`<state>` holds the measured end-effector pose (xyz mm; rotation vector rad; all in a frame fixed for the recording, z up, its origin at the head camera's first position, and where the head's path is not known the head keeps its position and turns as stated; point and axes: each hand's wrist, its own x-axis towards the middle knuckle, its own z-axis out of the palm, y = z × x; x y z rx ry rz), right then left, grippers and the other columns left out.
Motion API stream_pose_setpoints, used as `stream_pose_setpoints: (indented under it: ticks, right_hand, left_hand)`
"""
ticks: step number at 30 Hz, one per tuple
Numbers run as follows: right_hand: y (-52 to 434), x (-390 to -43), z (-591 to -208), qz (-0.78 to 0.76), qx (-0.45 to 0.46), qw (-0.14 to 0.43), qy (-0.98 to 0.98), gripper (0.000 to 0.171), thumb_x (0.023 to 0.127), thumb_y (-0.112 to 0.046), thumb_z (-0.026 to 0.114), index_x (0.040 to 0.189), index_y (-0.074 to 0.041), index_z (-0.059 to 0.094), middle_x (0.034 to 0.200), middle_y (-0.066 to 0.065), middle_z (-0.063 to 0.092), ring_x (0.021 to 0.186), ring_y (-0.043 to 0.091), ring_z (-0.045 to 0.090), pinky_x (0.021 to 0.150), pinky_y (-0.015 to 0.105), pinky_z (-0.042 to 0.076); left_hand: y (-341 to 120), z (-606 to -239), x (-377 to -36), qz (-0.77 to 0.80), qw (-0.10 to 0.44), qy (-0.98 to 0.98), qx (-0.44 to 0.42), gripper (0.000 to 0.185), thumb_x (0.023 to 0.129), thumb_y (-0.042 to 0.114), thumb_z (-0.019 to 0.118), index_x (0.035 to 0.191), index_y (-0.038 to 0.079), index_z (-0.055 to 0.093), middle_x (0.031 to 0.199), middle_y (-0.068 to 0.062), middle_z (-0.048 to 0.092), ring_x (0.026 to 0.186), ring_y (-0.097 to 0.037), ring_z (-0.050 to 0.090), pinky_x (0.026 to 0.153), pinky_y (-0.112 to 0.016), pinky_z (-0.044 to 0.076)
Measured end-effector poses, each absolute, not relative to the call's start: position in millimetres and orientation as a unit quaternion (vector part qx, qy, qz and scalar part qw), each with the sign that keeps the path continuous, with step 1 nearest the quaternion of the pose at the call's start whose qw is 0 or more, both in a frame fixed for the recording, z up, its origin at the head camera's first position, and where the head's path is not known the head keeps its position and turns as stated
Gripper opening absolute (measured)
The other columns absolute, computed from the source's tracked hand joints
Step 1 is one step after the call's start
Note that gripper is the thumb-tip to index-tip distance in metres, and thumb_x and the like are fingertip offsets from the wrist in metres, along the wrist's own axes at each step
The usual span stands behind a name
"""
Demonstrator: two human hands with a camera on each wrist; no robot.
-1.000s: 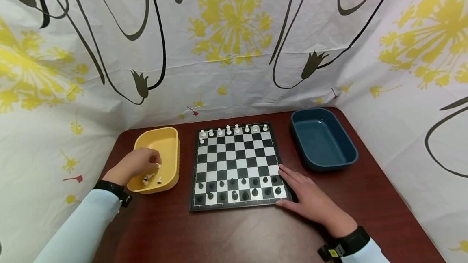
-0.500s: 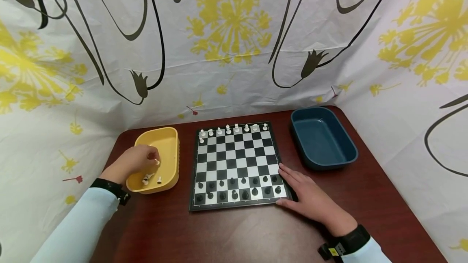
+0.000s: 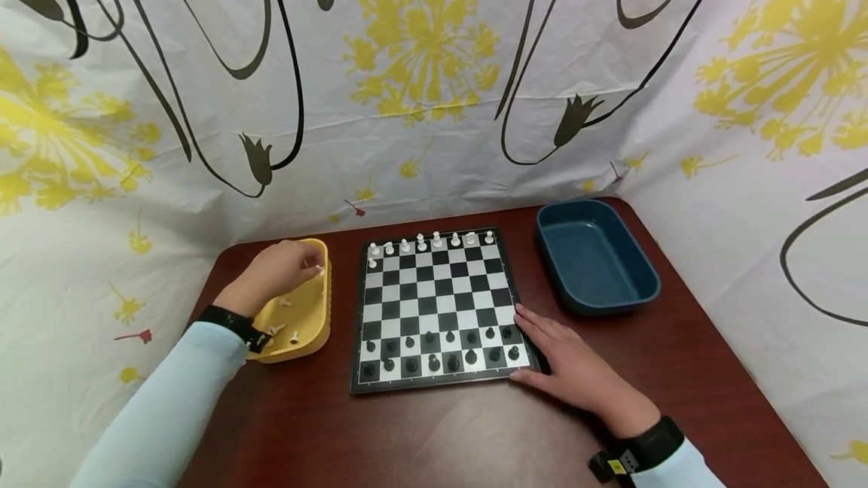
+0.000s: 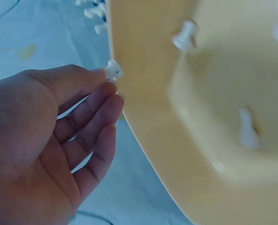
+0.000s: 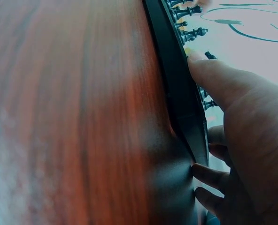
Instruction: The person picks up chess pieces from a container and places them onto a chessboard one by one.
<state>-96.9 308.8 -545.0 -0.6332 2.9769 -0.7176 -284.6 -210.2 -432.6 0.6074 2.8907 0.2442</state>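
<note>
L hand [image 3: 274, 273] pinches white chess piece [image 4: 113, 71] at fingertips, above yellow tray [image 3: 308, 318] rim. R hand [image 3: 576, 367], fingers flat, steadies chessboard [image 3: 437, 307]. Risk: thin pinch; piece may slip, topple set pieces.

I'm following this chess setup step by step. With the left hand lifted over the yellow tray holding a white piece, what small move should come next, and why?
Probably carry the white piece pinched in the left hand rightward over to the chessboard and set it on the far second row. That row holds only one white piece, while the back row looks filled. The right hand rests against the board's edge.
</note>
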Motion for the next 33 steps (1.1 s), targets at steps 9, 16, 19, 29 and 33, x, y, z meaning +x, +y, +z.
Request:
stream_pose_setpoints:
  ticks: [9,16,19,29,33]
  right_hand:
    - [307.3,-96.0,-542.3,-0.226,-0.195,0.011,0.954,0.098,0.096,-0.065,0.079,0.171,-0.015,0.043,0.18,-0.002,0.032,0.158,0.032,0.043,0.12,0.064,0.041]
    - [306.6,-95.9,-540.6,-0.228,-0.193,0.014,0.954,0.098,0.095,-0.066,0.08,0.171,-0.015,0.043,0.18,-0.003,0.032,0.158,0.031,0.043,0.121,0.063,0.041]
    - [306.5,-95.8,-541.4,-0.225,-0.193,0.014,0.955,0.098,0.095,-0.068,0.078,0.171,-0.016,0.043,0.18,-0.004,0.031,0.157,0.031,0.044,0.12,0.063,0.041]
    - [307.2,-96.8,-543.7,-0.222,-0.193,0.012,0.956,0.1,0.095,-0.07,0.077,0.172,-0.017,0.042,0.18,-0.005,0.031,0.157,0.03,0.044,0.121,0.063,0.041]
    - [307.4,-96.4,-544.3,-0.224,-0.192,0.012,0.955,0.099,0.095,-0.07,0.077,0.172,-0.017,0.041,0.18,-0.005,0.03,0.158,0.03,0.043,0.121,0.063,0.041]
  left_hand:
    - [-146.0,-423.5,-304.5,0.078,0.084,0.962,0.248,0.011,0.107,0.021,0.074,0.114,0.015,0.079,0.107,-0.002,0.077,0.096,-0.025,0.07,0.09,-0.049,0.059]
    - [-112.5,-430.3,-322.5,0.074,0.072,0.958,0.266,0.011,0.106,0.021,0.076,0.113,0.014,0.08,0.107,-0.002,0.078,0.1,-0.024,0.073,0.092,-0.048,0.06]
    - [-105.4,-433.0,-326.4,0.072,0.072,0.958,0.267,0.009,0.105,0.021,0.077,0.112,0.015,0.079,0.107,-0.002,0.077,0.099,-0.023,0.072,0.091,-0.046,0.06]
    - [-94.4,-444.7,-337.0,0.059,0.101,0.961,0.252,0.006,0.103,0.024,0.081,0.106,0.019,0.079,0.1,0.001,0.075,0.092,-0.02,0.068,0.086,-0.04,0.058]
    - [-90.6,-451.2,-339.5,0.052,0.11,0.96,0.254,0.006,0.103,0.025,0.082,0.106,0.02,0.08,0.099,0.002,0.075,0.09,-0.02,0.068,0.086,-0.039,0.058]
